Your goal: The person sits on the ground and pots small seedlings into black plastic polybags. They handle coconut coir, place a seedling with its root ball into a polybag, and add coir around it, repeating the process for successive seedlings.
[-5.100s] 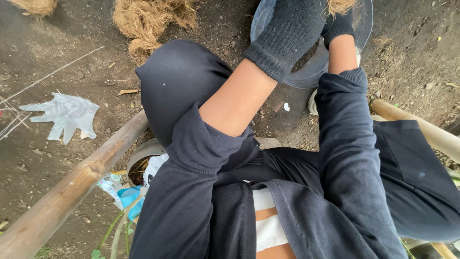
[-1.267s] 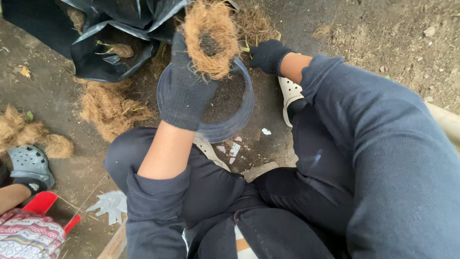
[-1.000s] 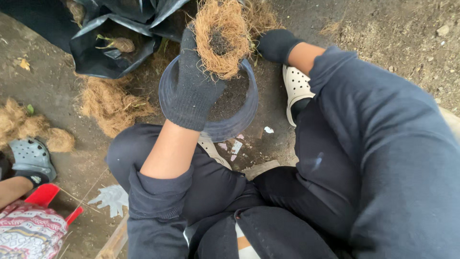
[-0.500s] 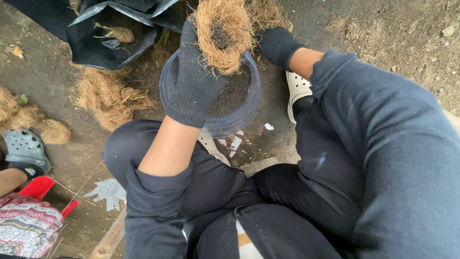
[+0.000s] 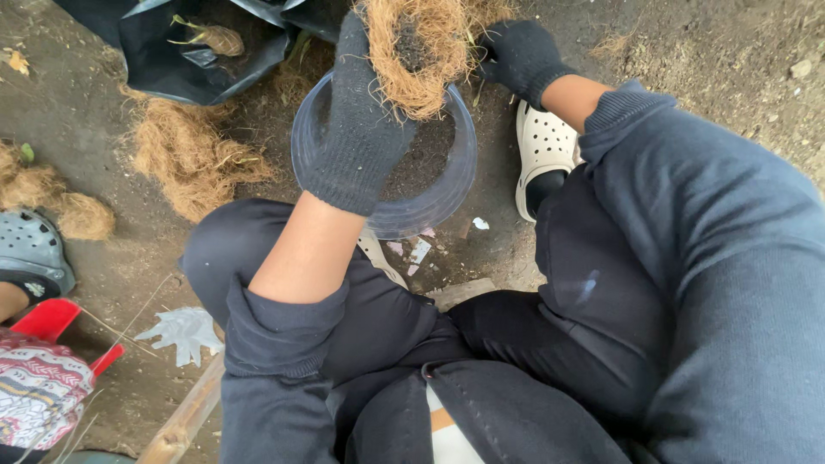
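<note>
a grey clog [image 5: 30, 249] and loose coconut fibre [image 5: 185, 159] lie on the soil at the left, a crumpled white glove [image 5: 182, 331] nearer the knee. the left hand [image 5: 357, 129], in a black glove, has its fingers closed on a clump of fibre [image 5: 418, 51] above the clear round pot [image 5: 404, 198]. the right hand [image 5: 518, 51] pinches the clump's far edge, just above a white clog [image 5: 543, 155].

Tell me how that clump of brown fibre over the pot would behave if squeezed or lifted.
The fibre clump looks loose and stringy, so it would probably compress easily and shed strands. It seems light for its bulk: the left hand cradles it with the clear pot. Dark soil in its hollow may spill if tilted.
</note>
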